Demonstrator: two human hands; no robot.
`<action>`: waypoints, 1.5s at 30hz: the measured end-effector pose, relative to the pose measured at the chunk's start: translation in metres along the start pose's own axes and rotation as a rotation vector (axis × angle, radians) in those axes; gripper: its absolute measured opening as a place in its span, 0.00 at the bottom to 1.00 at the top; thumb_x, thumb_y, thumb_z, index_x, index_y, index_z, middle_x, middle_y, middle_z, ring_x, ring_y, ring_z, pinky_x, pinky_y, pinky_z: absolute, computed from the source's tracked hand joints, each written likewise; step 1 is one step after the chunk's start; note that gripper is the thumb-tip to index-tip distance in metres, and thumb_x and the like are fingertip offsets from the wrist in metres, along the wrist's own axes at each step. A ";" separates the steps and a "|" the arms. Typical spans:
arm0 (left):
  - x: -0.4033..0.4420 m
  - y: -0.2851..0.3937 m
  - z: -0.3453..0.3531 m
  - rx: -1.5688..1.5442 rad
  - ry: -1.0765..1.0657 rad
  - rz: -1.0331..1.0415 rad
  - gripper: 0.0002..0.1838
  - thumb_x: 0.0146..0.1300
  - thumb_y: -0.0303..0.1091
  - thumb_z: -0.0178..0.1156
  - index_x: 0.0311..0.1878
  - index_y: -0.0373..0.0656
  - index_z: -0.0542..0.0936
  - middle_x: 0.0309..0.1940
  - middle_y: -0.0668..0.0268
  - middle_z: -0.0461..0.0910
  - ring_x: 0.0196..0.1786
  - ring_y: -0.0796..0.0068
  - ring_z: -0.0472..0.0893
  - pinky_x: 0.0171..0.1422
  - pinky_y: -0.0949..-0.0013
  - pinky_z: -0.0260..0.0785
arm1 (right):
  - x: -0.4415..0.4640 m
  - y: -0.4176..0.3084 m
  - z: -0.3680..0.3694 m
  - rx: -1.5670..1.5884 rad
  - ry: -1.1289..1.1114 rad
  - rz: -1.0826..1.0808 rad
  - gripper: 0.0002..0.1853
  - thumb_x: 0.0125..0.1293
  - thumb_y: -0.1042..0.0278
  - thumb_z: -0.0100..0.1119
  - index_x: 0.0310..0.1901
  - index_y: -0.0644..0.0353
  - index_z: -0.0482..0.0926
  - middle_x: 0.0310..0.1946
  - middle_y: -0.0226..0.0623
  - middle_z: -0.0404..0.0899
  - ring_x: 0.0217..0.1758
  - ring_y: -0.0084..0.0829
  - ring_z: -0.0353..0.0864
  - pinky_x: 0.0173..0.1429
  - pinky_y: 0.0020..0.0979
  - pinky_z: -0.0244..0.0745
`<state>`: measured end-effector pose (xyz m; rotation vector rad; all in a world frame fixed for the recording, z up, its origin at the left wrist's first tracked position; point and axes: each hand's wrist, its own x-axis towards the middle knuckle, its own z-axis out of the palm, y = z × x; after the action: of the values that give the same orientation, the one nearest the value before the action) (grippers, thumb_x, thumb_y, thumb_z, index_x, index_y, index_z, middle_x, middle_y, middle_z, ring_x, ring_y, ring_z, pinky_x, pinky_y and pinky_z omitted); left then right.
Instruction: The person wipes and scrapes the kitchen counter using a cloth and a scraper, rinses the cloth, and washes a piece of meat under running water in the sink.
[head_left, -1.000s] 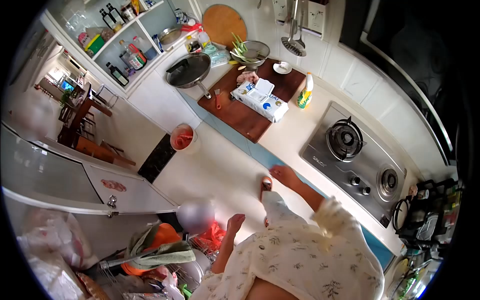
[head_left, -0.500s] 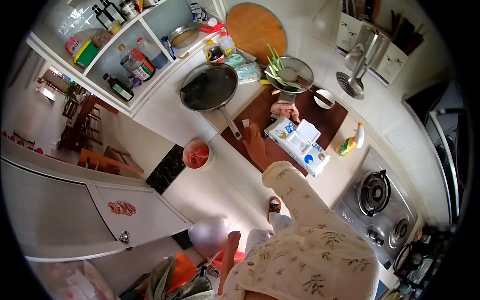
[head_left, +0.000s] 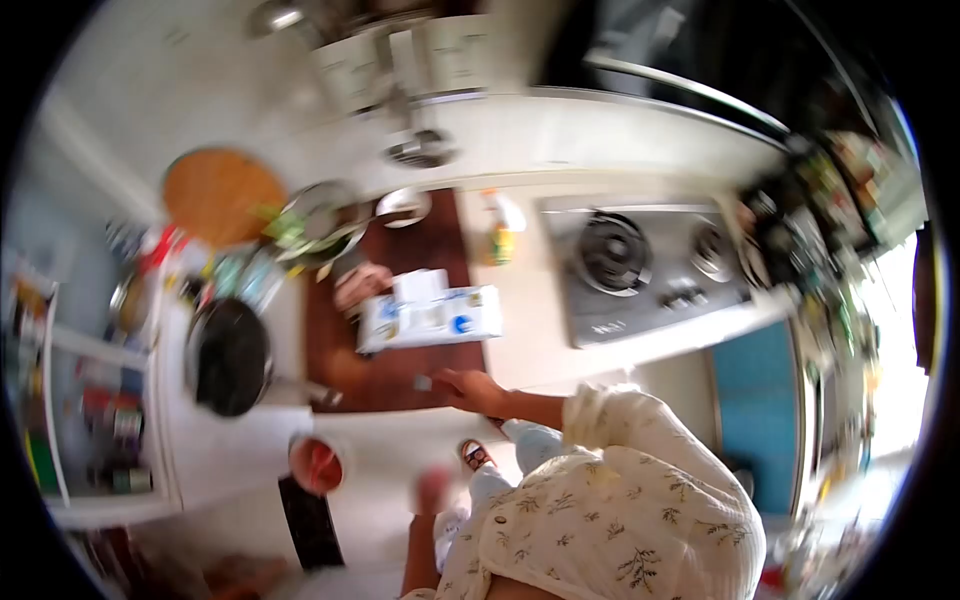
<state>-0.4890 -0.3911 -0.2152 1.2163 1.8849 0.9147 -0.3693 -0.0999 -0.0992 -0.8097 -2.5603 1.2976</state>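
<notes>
2 hands show. At centre, the right hand [head_left: 474,390] holds 1 small grey tool [head_left: 423,383] in its fingers, over 1 dark board [head_left: 400,368]. The left hand [head_left: 432,490], lower centre, is blurred; I cannot tell its grip. Centre-left, 1 pack [head_left: 430,320] lies on the board; upper right, 2 burners [head_left: 612,255].

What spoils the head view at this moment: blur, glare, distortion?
Head view: blur smears the left hand, the ladle and the stove's lettering; the patterned sleeve is sharper. Head view, right edge: a bright area is blown out white. Head view, border: wide-angle curvature bends straight edges, with black corners.
</notes>
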 end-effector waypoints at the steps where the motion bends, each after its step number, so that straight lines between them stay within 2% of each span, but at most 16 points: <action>1: 0.014 0.007 -0.009 -0.197 -0.127 -0.112 0.07 0.63 0.28 0.59 0.42 0.37 0.79 0.37 0.61 0.83 0.40 0.77 0.82 0.47 0.73 0.74 | -0.038 0.008 -0.021 0.059 -0.026 0.173 0.23 0.60 0.74 0.54 0.59 0.52 0.69 0.39 0.39 0.81 0.38 0.35 0.82 0.41 0.32 0.76; 2: 0.028 0.011 -0.013 -0.301 -0.244 -0.151 0.08 0.62 0.26 0.59 0.43 0.36 0.79 0.37 0.65 0.83 0.42 0.80 0.81 0.48 0.75 0.73 | -0.077 0.015 -0.040 0.280 0.117 0.252 0.23 0.60 0.73 0.55 0.58 0.55 0.70 0.35 0.36 0.81 0.35 0.31 0.80 0.40 0.32 0.75; 3: 0.047 0.053 -0.024 -0.125 -0.354 -0.205 0.10 0.62 0.30 0.60 0.45 0.37 0.79 0.36 0.63 0.83 0.42 0.79 0.81 0.50 0.73 0.73 | -0.117 0.018 -0.051 0.505 0.262 0.310 0.22 0.60 0.72 0.57 0.57 0.58 0.71 0.32 0.32 0.80 0.33 0.26 0.79 0.38 0.32 0.73; 5: 0.077 0.099 -0.013 -0.103 -0.444 -0.071 0.11 0.63 0.30 0.59 0.47 0.37 0.78 0.39 0.64 0.82 0.44 0.79 0.80 0.52 0.73 0.72 | -0.184 0.010 -0.085 0.623 0.397 0.330 0.20 0.64 0.73 0.53 0.59 0.58 0.70 0.29 0.28 0.77 0.27 0.18 0.72 0.30 0.25 0.68; 7: 0.104 0.152 0.008 -0.121 -0.506 0.117 0.12 0.65 0.31 0.58 0.49 0.38 0.77 0.42 0.65 0.81 0.46 0.80 0.79 0.54 0.73 0.70 | -0.240 -0.020 -0.117 1.188 0.522 0.383 0.18 0.68 0.71 0.50 0.59 0.58 0.70 0.26 0.27 0.73 0.23 0.14 0.64 0.25 0.18 0.59; 8: 0.115 0.201 0.019 -0.129 -0.522 0.182 0.12 0.65 0.30 0.58 0.50 0.37 0.76 0.42 0.64 0.81 0.48 0.78 0.79 0.54 0.72 0.71 | -0.261 -0.029 -0.122 1.309 0.601 0.434 0.18 0.69 0.68 0.49 0.60 0.58 0.69 0.25 0.27 0.70 0.20 0.12 0.58 0.23 0.16 0.52; 11: 0.135 0.293 0.081 -0.405 -0.577 0.299 0.18 0.64 0.27 0.59 0.57 0.36 0.72 0.47 0.63 0.79 0.52 0.75 0.77 0.59 0.71 0.68 | -0.321 -0.036 -0.125 1.613 0.690 0.152 0.14 0.72 0.61 0.42 0.53 0.60 0.67 0.25 0.34 0.72 0.18 0.15 0.58 0.21 0.18 0.53; 14: 0.130 0.399 0.143 -0.597 -0.680 0.354 0.22 0.60 0.26 0.62 0.58 0.35 0.70 0.48 0.60 0.78 0.51 0.72 0.77 0.59 0.69 0.69 | -0.369 -0.028 -0.127 1.695 0.780 0.081 0.13 0.73 0.60 0.42 0.50 0.60 0.67 0.26 0.36 0.73 0.17 0.16 0.58 0.21 0.17 0.54; 18: 0.105 0.481 0.249 -0.455 -0.800 0.526 0.25 0.55 0.26 0.67 0.56 0.34 0.71 0.45 0.61 0.78 0.47 0.74 0.78 0.56 0.70 0.70 | -0.446 0.008 -0.145 1.726 0.889 0.025 0.14 0.73 0.59 0.43 0.51 0.60 0.67 0.25 0.37 0.73 0.16 0.16 0.58 0.20 0.18 0.54; 21: 0.083 0.518 0.338 -0.477 -0.921 0.456 0.26 0.52 0.27 0.70 0.55 0.35 0.72 0.44 0.63 0.78 0.45 0.76 0.79 0.54 0.72 0.71 | -0.517 0.041 -0.172 1.703 0.996 0.034 0.14 0.72 0.59 0.43 0.50 0.60 0.67 0.25 0.37 0.73 0.17 0.16 0.58 0.21 0.18 0.55; 25: 0.052 0.566 0.455 -0.479 -1.046 0.281 0.16 0.54 0.25 0.68 0.46 0.35 0.77 0.38 0.66 0.80 0.41 0.79 0.79 0.50 0.75 0.72 | -0.613 0.082 -0.204 1.574 1.145 0.074 0.19 0.72 0.58 0.43 0.57 0.60 0.66 0.26 0.36 0.73 0.19 0.16 0.60 0.21 0.18 0.55; 26: 0.041 0.584 0.481 -0.479 -1.036 0.274 0.11 0.55 0.25 0.67 0.41 0.35 0.79 0.33 0.67 0.81 0.37 0.82 0.79 0.46 0.77 0.72 | -0.633 0.091 -0.211 1.539 1.205 0.082 0.21 0.72 0.57 0.43 0.60 0.60 0.65 0.26 0.35 0.73 0.19 0.16 0.60 0.21 0.18 0.54; 29: 0.022 0.619 0.546 -0.447 -1.131 0.283 0.08 0.56 0.26 0.67 0.38 0.36 0.80 0.30 0.68 0.81 0.33 0.84 0.79 0.41 0.79 0.72 | -0.687 0.103 -0.236 1.453 1.319 0.149 0.21 0.72 0.57 0.44 0.59 0.61 0.65 0.26 0.34 0.73 0.19 0.15 0.60 0.21 0.18 0.53; 34: 0.011 0.667 0.640 -0.363 -1.280 0.345 0.05 0.58 0.26 0.65 0.36 0.36 0.80 0.27 0.70 0.81 0.31 0.86 0.78 0.38 0.80 0.71 | -0.753 0.144 -0.260 1.376 1.467 0.205 0.20 0.72 0.58 0.45 0.59 0.62 0.67 0.26 0.32 0.73 0.18 0.13 0.58 0.21 0.16 0.52; 40: -0.007 0.733 0.761 -0.363 -1.546 0.311 0.04 0.59 0.25 0.62 0.35 0.35 0.80 0.27 0.70 0.80 0.31 0.85 0.78 0.36 0.80 0.71 | -0.810 0.189 -0.297 1.330 1.784 0.229 0.19 0.72 0.61 0.44 0.58 0.63 0.67 0.25 0.32 0.74 0.17 0.13 0.58 0.21 0.16 0.53; 45: -0.036 0.807 0.870 -0.384 -1.763 0.389 0.03 0.59 0.25 0.61 0.35 0.36 0.80 0.27 0.71 0.80 0.30 0.86 0.77 0.36 0.81 0.68 | -0.865 0.208 -0.344 1.207 2.078 0.258 0.17 0.71 0.63 0.43 0.57 0.63 0.68 0.26 0.35 0.75 0.17 0.13 0.59 0.21 0.16 0.54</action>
<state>0.6088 -0.0154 0.0368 1.3302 0.0728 0.0761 0.5680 -0.2204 0.0335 -1.0573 -0.0213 0.7372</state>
